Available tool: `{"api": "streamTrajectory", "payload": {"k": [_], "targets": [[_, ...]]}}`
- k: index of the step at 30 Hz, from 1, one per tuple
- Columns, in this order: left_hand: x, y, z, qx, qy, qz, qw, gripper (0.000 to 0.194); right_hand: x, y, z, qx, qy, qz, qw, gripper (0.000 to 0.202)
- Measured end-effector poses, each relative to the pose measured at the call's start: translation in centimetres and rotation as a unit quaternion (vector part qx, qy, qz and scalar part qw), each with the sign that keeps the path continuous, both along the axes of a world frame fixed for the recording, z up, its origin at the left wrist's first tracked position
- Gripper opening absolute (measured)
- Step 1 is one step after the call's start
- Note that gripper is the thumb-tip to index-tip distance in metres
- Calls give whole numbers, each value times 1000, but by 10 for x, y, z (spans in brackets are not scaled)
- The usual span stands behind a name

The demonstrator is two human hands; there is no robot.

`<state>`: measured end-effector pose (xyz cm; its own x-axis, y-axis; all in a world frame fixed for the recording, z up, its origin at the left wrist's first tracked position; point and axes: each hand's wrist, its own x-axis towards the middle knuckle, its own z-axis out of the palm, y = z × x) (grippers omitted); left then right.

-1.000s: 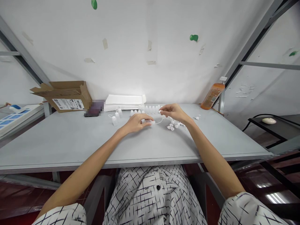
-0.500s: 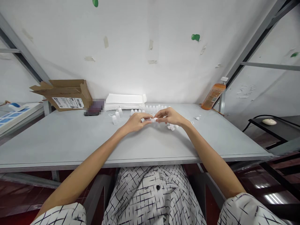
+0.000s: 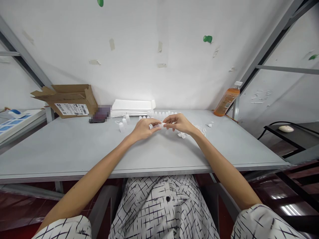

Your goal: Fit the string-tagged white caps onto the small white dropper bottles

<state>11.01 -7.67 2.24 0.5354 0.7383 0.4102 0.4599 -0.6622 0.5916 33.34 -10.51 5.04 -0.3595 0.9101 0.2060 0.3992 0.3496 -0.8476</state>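
Note:
Over the middle of the grey table (image 3: pixel 159 156), my left hand (image 3: pixel 144 128) grips a small white translucent bottle (image 3: pixel 156 126), lying sideways. My right hand (image 3: pixel 179 123) pinches a small white piece (image 3: pixel 162 125) at the bottle's right end. Behind my hands runs a row of small white bottles (image 3: pixel 159 114), partly hidden by my fingers. Several small bottles with looped caps (image 3: pixel 121 127) stand left of my left hand. Small white pieces (image 3: pixel 182 135) lie beneath my right wrist, and white rings (image 3: pixel 200 130) lie just to its right.
An open cardboard box (image 3: pixel 72 101) and a dark, blurred phone (image 3: pixel 99 114) are at the back left. A stack of white sheets (image 3: pixel 132 109) lies by the wall. An orange bottle (image 3: pixel 227 100) stands at the back right. A white mouse (image 3: pixel 286 128) rests on a black shelf farther right.
Both hands have shifted slightly left with the bottle and the small piece. More of the white rings shows beside my right wrist.

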Motion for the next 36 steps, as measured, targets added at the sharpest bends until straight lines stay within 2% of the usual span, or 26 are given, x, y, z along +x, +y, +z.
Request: {"api": "streamTrajectory", "payload": {"k": [8, 14, 19, 25, 29, 36], "targets": [[2, -1, -1, 14, -40, -4, 999, 30, -5, -1, -1, 9, 22, -2, 1000, 35], [3, 0, -4, 33, -78, -8, 996, 32, -7, -1, -3, 0, 11, -12, 1000, 44], [4, 2, -8, 50, -101, -15, 994, 29, -10, 2, -10, 24, -27, -18, 999, 50], [6, 0, -8, 69, -80, -5, 994, 29, -16, 6, -20, 25, -24, -15, 999, 56], [6, -2, -6, 69, -71, 0, 995, 28, -17, 2, -14, 10, 0, -9, 1000, 57], [6, -6, 1, 63, -72, 6, 995, 22, -12, -5, -2, -5, 52, 36, 998, 44]]}}
